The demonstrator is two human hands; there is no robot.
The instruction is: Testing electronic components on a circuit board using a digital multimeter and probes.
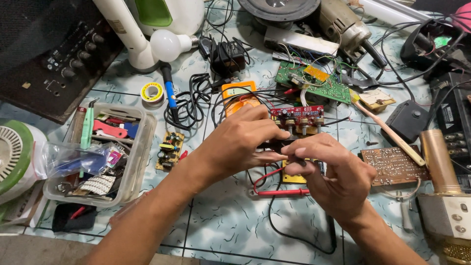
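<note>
While clutter rings the tiled desk (230, 230), both hands pinch at a red knob board (297, 114): left hand (243, 142), right hand (328, 172) gripping a black probe (300, 161).

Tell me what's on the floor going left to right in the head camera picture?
White fan → plastic bin → tape roll → small yellow board → left hand → right hand → brown board → gold microphone.
</note>
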